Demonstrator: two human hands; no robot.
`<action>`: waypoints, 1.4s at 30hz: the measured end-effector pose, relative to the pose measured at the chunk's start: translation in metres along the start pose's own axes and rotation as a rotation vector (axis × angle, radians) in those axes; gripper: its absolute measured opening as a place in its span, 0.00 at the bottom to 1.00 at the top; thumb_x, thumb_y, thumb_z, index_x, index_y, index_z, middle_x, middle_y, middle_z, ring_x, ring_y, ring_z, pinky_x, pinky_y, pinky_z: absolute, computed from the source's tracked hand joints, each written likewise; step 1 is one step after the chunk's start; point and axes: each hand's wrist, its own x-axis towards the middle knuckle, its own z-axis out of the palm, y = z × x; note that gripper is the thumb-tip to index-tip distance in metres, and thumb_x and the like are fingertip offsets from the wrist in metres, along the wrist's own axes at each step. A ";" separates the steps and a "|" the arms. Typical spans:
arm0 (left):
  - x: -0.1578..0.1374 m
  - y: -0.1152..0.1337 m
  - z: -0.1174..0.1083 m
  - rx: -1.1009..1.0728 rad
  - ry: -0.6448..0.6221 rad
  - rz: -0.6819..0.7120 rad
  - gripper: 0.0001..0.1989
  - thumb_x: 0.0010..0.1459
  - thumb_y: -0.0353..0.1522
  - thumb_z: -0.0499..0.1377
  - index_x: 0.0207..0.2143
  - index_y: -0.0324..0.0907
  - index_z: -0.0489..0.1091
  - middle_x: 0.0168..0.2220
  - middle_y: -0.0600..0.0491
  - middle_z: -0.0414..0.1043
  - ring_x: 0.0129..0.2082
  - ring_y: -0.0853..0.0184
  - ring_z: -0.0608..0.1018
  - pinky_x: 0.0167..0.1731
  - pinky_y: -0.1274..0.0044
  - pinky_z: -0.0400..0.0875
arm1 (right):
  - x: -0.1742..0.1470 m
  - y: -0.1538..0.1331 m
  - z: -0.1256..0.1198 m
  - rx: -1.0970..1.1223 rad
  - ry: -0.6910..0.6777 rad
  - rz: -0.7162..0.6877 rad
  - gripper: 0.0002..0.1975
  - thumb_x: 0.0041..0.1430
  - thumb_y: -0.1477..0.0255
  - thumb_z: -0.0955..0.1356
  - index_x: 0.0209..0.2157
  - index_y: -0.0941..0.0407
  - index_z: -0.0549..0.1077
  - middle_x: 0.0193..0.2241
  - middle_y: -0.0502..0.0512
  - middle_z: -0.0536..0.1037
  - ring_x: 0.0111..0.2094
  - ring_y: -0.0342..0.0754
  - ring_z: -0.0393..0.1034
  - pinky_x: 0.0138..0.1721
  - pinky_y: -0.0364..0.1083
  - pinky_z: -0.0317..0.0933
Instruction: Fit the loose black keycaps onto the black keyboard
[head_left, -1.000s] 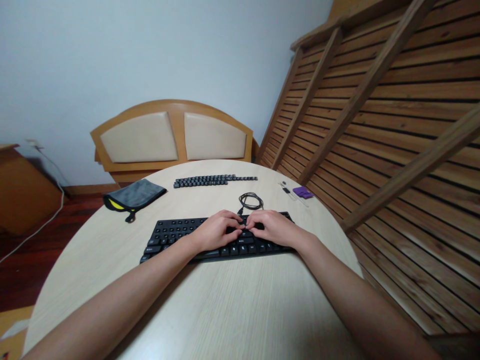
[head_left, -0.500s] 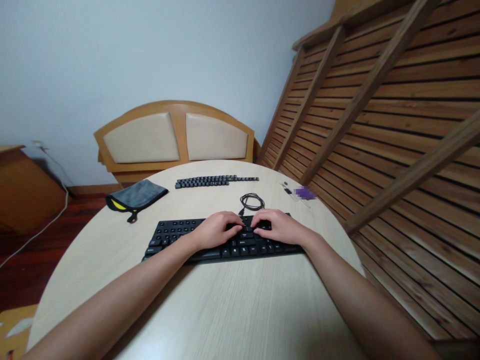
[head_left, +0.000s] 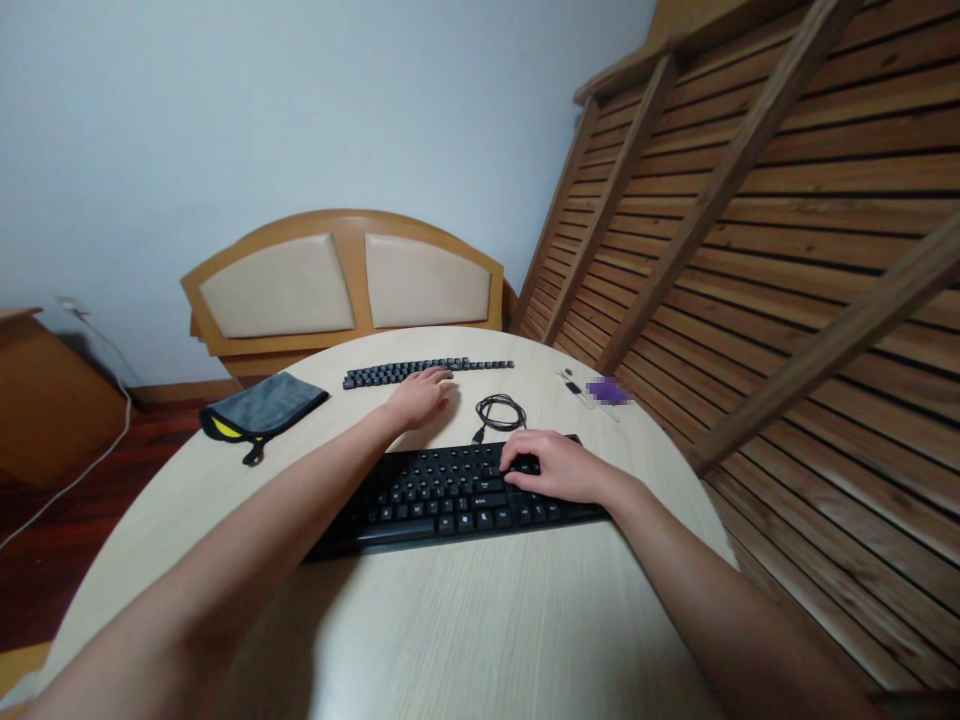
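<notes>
A long black keyboard (head_left: 450, 490) is lying flat on the desk (head_left: 450, 620), its right end pointing slightly away. Large caps with pale markings are sitting along its front row, while smaller, separated squares are showing towards the back (their markings are staying too tiny to read). Beyond it, well apart, loose dark keycaps (head_left: 390, 373) are standing in close rows, a single line trailing rightward.

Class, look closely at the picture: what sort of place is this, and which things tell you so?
Probably a bedroom at home: a padded headboard stands behind the round table, and a large slatted wooden frame, perhaps part of a bed, rises at the right.
</notes>
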 end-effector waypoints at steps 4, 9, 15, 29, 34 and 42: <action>0.016 -0.005 0.014 0.063 -0.044 -0.041 0.24 0.63 0.31 0.55 0.61 0.39 0.65 0.66 0.41 0.58 0.67 0.49 0.57 0.63 0.59 0.54 | -0.001 0.001 0.000 0.002 0.004 -0.008 0.03 0.58 0.74 0.71 0.35 0.53 0.77 0.36 0.52 0.80 0.41 0.49 0.73 0.46 0.49 0.65; 0.028 -0.007 0.023 0.099 -0.077 -0.084 0.23 0.65 0.32 0.53 0.62 0.42 0.64 0.67 0.42 0.57 0.69 0.49 0.55 0.63 0.56 0.54 | -0.001 0.004 0.002 0.016 0.009 -0.021 0.03 0.57 0.74 0.71 0.35 0.53 0.77 0.36 0.52 0.80 0.41 0.50 0.73 0.46 0.49 0.65; 0.032 -0.004 0.023 0.087 -0.087 -0.055 0.22 0.64 0.30 0.52 0.60 0.41 0.65 0.65 0.43 0.61 0.68 0.51 0.56 0.63 0.56 0.54 | -0.001 0.003 0.001 0.010 0.004 -0.015 0.03 0.57 0.75 0.71 0.35 0.53 0.76 0.36 0.52 0.80 0.40 0.50 0.73 0.46 0.49 0.65; 0.012 0.004 0.009 -0.060 -0.018 -0.032 0.13 0.60 0.27 0.54 0.42 0.43 0.78 0.46 0.48 0.77 0.45 0.61 0.80 0.46 0.76 0.71 | -0.001 0.002 0.001 0.002 0.005 -0.012 0.02 0.58 0.74 0.71 0.35 0.53 0.76 0.36 0.52 0.79 0.40 0.49 0.73 0.46 0.49 0.65; -0.012 0.016 -0.002 -0.152 -0.013 -0.036 0.12 0.58 0.26 0.56 0.40 0.42 0.79 0.42 0.48 0.79 0.42 0.59 0.80 0.44 0.75 0.72 | 0.000 0.000 0.001 -0.021 0.004 -0.012 0.01 0.59 0.72 0.71 0.34 0.54 0.76 0.36 0.52 0.79 0.40 0.49 0.72 0.45 0.48 0.64; -0.065 0.060 -0.021 -0.417 0.060 -0.118 0.10 0.63 0.27 0.55 0.43 0.42 0.75 0.41 0.51 0.81 0.39 0.64 0.82 0.39 0.78 0.74 | 0.001 0.000 0.006 -0.081 0.021 0.023 0.03 0.62 0.70 0.69 0.35 0.54 0.74 0.36 0.52 0.78 0.39 0.49 0.72 0.44 0.48 0.64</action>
